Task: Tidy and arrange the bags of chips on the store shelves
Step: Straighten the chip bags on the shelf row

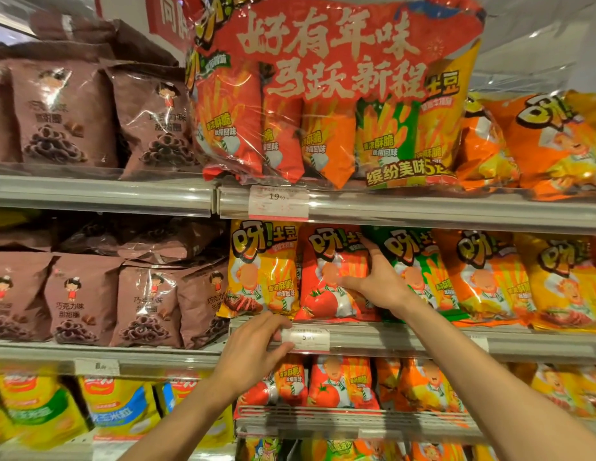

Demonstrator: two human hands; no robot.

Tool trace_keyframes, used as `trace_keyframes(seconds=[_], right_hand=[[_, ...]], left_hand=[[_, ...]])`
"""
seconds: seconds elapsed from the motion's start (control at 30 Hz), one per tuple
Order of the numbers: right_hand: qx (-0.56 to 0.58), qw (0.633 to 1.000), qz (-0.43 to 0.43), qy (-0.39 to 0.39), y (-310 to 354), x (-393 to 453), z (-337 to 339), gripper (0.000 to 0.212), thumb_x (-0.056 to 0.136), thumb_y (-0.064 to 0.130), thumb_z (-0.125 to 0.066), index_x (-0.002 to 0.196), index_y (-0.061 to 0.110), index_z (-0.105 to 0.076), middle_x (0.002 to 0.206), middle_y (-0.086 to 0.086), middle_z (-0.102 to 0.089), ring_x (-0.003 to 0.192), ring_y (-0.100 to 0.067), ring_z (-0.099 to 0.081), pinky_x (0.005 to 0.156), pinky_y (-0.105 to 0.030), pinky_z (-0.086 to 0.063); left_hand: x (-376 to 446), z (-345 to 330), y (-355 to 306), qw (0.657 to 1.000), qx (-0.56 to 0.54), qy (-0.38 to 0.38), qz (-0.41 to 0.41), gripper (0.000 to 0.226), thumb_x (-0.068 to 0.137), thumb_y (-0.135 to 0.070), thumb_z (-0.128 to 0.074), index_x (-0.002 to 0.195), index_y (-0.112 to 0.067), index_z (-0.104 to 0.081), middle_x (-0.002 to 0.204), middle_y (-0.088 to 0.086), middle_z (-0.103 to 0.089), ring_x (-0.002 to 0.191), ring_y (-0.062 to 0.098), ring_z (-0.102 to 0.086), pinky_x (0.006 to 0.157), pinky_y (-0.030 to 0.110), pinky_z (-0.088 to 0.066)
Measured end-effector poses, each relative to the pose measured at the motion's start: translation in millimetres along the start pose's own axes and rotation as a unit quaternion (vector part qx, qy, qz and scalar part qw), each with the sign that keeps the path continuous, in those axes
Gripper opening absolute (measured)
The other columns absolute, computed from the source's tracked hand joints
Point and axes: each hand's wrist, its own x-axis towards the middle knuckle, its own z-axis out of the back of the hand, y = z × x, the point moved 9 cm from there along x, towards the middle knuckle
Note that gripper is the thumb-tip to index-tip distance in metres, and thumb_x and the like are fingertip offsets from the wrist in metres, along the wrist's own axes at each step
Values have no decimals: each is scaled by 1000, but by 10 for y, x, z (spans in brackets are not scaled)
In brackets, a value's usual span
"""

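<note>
A row of chip bags stands upright on the middle shelf (423, 339): a yellow bag (263, 267), a red tomato bag (326, 261), a green bag (409, 257), then orange (483, 274) and yellow ones. My right hand (376, 281) rests against the red bag's right edge, thumb across its front and fingers reaching between it and the green bag. My left hand (256, 347) lies lower, fingers spread on the shelf's front rail beside a price label (305, 337), just under the yellow bag.
A large red multipack (326, 94) fills the upper shelf, with orange bags (536, 144) to its right. Brown chocolate-ring bags (90, 301) occupy both left shelves. More chip bags (343, 384) sit on the shelf below, and yellow-blue bags (117, 404) at lower left.
</note>
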Motion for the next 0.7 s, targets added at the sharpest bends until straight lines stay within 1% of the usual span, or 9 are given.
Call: trace_keyframes(seconds=[0.07, 0.13, 0.17, 0.23, 0.3, 0.4, 0.47, 0.57, 0.7], right_hand=[[-15, 1000, -4, 5, -24, 21, 2, 97, 78, 17, -84, 153, 20, -23, 117, 7, -51, 97, -7, -52, 75, -10, -42], [-29, 1000, -10, 5, -44, 50, 1, 94, 78, 18, -84, 152, 19, -26, 117, 4, -53, 90, -5, -52, 69, -9, -43], [-33, 999, -14, 2, -71, 69, -6, 94, 78, 20, -85, 152, 18, -27, 123, 0, -55, 96, -8, -53, 74, -12, -45], [-32, 999, -19, -8, -107, 82, -18, 99, 77, 26, -85, 154, 19, -24, 139, -4, -48, 120, -18, -51, 99, -27, -46], [-31, 999, -19, -13, -114, 73, -30, 102, 76, 31, -85, 155, 21, -22, 146, -2, -42, 132, -20, -44, 110, -36, -40], [-34, 999, -24, -19, -128, 52, -40, 108, 70, 45, -84, 155, 25, -21, 146, -5, -43, 132, -25, -47, 110, -43, -43], [-41, 999, -22, -26, -145, 33, -58, 109, 68, 52, -80, 155, 24, -20, 147, -7, -42, 133, -25, -46, 110, -43, -42], [-66, 997, -16, -44, -141, -32, -79, 97, 81, 44, -76, 156, 21, -19, 153, -6, -38, 139, -23, -40, 110, -35, -38], [-73, 996, -26, -53, -178, -171, -112, 92, 86, 47, -69, 156, 23, -15, 149, -7, -44, 132, -24, -48, 108, -44, -44]], left_hand=[[-2, -7, 4, 1000, 0, 4, -2, 30, 87, -42, -69, 112, -29, -60, 91, -18, -51, 81, -3, -48, 66, 8, -32], [0, -7, 7, 1000, -3, 7, -4, 30, 87, -41, -69, 112, -29, -60, 91, -19, -51, 80, -5, -46, 66, 6, -31], [3, -4, 9, 1000, -3, 7, -5, 30, 87, -41, -69, 112, -29, -60, 91, -19, -51, 79, -5, -45, 66, 5, -30], [14, -2, 4, 1000, -3, 7, -7, 31, 86, -41, -70, 113, -29, -60, 92, -18, -53, 80, -5, -46, 66, 6, -31], [17, -5, 6, 1000, -5, 7, -7, 32, 86, -41, -70, 113, -29, -60, 93, -17, -54, 81, -4, -47, 66, 6, -31], [7, -13, 10, 1000, -4, 5, -4, 31, 85, -39, -72, 112, -28, -61, 91, -18, -53, 80, -5, -46, 65, 6, -30], [2, -18, 13, 1000, -6, 6, 0, 31, 84, -39, -72, 111, -29, -61, 89, -19, -50, 78, -5, -44, 63, 5, -29], [0, 3, 3, 1000, -3, 4, 5, 30, 85, -40, -71, 111, -29, -61, 87, -20, -49, 75, -5, -43, 61, 4, -28], [-24, 51, -27, 1000, -9, -8, 7, 30, 89, -50, -63, 113, -31, -60, 91, -19, -51, 79, -3, -45, 63, 9, -31]])
